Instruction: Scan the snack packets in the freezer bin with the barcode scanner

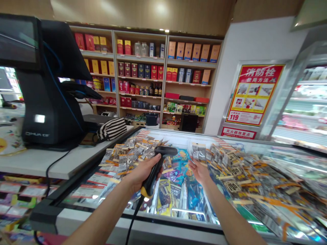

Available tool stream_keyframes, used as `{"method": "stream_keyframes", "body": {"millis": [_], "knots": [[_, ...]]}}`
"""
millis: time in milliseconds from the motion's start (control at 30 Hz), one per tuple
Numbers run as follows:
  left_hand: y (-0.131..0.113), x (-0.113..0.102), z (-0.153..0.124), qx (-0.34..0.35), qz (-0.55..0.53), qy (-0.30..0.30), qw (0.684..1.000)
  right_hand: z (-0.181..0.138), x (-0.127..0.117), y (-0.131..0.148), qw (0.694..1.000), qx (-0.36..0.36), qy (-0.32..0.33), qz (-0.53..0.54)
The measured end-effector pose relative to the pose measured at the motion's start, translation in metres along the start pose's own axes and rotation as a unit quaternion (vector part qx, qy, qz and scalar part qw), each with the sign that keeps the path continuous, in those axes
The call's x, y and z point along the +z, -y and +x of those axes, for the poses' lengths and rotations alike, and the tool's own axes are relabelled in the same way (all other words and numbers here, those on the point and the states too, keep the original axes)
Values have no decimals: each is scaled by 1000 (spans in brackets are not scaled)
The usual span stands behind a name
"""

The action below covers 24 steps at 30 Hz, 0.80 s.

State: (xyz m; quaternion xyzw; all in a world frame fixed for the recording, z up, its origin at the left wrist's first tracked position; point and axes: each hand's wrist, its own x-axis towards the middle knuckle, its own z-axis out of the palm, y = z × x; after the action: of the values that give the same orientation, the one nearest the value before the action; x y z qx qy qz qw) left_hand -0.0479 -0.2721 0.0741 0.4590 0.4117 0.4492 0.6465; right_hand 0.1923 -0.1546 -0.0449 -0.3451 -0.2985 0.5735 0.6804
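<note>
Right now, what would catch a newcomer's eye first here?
First, at centre, the left hand grips a black barcode scanner over the glass-topped freezer. Beside it, the right hand holds a clear packet. On the white wall at right, a red fire-hydrant poster stands out.

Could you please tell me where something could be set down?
The glass top looks bare between the left packet heap and right packet heap, though the left hand with the scanner and right hand with a packet are above it. The white counter has a free strip before the terminal, crossed by a cable. Both heaps are crowded.
</note>
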Motion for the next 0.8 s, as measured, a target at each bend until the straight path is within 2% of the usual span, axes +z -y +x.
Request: {"method": "stream_keyframes", "body": {"millis": [267,533,800], "knots": [[-2,2,-5,-7,-28,35,999,2,-2,-4,1000,-7,-10,16],[-10,4,-12,0,-21,23,1000,9,-5,-5,1000,-2,9,-20],[-11,5,-12,18,-20,20,999,3,3,-3,1000,16,-23,-4]]}}
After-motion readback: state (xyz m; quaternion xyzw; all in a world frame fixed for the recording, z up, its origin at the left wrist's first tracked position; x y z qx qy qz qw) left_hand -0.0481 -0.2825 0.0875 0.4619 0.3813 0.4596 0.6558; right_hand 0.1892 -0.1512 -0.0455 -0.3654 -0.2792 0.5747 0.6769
